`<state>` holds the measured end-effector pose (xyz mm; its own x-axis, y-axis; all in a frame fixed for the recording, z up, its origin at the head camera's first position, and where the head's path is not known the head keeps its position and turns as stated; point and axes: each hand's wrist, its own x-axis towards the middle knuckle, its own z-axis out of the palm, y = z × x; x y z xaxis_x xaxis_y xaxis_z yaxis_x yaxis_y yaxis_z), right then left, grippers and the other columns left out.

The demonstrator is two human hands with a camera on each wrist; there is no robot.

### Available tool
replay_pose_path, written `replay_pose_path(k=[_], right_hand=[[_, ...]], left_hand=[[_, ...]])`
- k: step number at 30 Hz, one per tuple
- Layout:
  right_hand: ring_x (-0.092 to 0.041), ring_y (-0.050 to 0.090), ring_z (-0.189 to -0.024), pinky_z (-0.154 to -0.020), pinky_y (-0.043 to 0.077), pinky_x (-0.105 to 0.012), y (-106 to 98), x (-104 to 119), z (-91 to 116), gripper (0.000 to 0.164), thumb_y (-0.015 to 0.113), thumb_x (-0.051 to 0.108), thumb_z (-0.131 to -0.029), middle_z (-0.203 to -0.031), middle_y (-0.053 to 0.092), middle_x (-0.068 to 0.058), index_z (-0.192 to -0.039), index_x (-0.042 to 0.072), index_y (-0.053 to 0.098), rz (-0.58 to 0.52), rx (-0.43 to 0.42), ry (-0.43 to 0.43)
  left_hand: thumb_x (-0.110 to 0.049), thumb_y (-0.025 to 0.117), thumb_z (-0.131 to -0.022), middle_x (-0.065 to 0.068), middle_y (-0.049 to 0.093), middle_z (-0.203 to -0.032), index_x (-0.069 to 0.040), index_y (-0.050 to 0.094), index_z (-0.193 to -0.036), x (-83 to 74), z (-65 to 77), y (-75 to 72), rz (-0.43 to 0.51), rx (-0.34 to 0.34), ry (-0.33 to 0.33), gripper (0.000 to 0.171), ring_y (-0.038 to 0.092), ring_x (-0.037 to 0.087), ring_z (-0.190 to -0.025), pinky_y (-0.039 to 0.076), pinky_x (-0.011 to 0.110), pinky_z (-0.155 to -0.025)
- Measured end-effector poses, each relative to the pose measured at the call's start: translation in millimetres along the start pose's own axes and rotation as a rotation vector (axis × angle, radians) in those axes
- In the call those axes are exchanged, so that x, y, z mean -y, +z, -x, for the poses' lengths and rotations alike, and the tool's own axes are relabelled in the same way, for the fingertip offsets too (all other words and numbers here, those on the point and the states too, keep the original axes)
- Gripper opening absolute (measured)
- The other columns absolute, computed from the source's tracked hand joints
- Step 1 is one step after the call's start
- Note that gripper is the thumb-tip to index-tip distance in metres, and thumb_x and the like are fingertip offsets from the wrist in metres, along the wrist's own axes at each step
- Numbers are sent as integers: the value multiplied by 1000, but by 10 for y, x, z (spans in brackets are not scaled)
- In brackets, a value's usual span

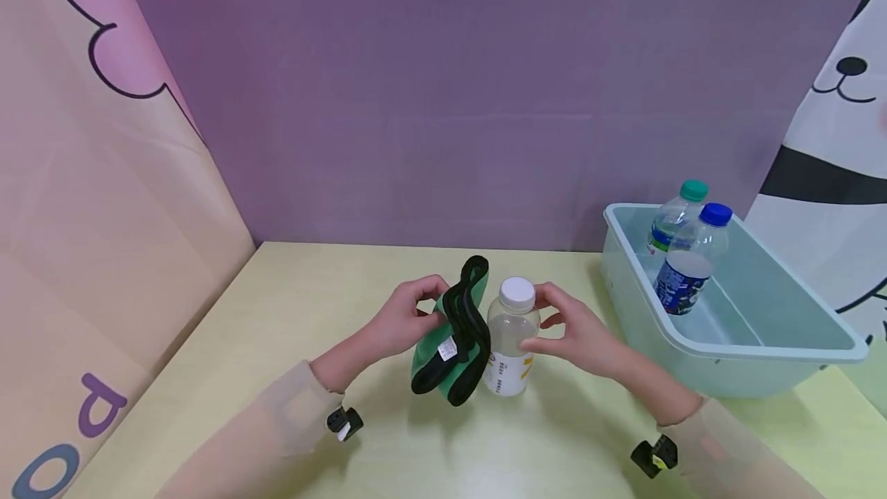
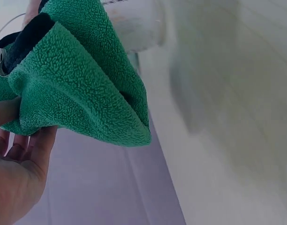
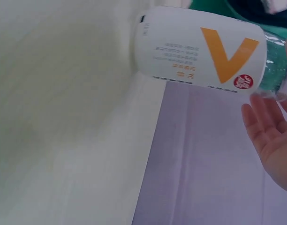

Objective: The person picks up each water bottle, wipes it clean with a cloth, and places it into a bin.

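Observation:
In the head view my left hand [image 1: 405, 319] grips a folded green cloth [image 1: 426, 346] with black edging and a small white tag. The left wrist view shows the terry-like pile of the cloth [image 2: 82, 84], pinched between thumb and fingers. Just right of it, my right hand [image 1: 578, 329] holds a clear bottle [image 1: 509, 337] with a white cap, thumb in front and fingers at its far side. The bottle is upright, close against the cloth. Its white label [image 3: 181, 47] carries a large orange V in the right wrist view. Whether its base touches the table is unclear.
A pale blue plastic bin [image 1: 721, 368] stands at the table's right. Two bottles lean inside it, one with a green cap [image 1: 694, 190], one with a blue cap [image 1: 716, 214]. A purple backdrop [image 1: 430, 98] rises behind the pale table [image 1: 333, 276]. Printed cloth hangs at both sides.

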<state>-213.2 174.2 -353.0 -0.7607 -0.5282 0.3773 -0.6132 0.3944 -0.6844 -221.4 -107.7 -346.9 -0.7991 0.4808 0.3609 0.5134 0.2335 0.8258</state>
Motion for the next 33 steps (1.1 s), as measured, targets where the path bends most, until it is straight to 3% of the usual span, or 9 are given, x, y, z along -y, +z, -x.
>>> replay_pose_path(k=[8,16,26,33], right_hand=[[-25,57,-108,-89,50,-39,-90,18,2,57,77,14,-83,-121,59,-8,-132,1,51,-26,94,11],[-32,54,-119,-93,47,-46,-86,57,24,65,76,16,-85,-133,54,-13,-140,2,43,-53,103,61],[-26,51,-112,-85,47,-44,121,242,29,78,86,24,-74,-128,53,-6,-136,8,40,34,-96,209],[-24,52,-103,-80,49,-45,209,292,0,69,85,25,-75,-117,58,-5,-127,4,44,81,-141,215]], left_hand=[[11,59,-88,5,62,-88,-4,60,-91,76,123,-126,-28,-4,-26,15,57,26,-91,55,30,-68],[13,57,-87,6,63,-90,-3,60,-90,72,206,-207,-27,-14,-38,17,57,27,-94,55,29,-69],[14,58,-86,5,62,-90,-4,60,-89,101,255,-257,-32,-36,-50,18,57,26,-91,55,29,-69],[14,57,-85,6,63,-90,-3,61,-89,105,258,-259,-29,-38,-36,18,58,28,-92,55,29,-70]])
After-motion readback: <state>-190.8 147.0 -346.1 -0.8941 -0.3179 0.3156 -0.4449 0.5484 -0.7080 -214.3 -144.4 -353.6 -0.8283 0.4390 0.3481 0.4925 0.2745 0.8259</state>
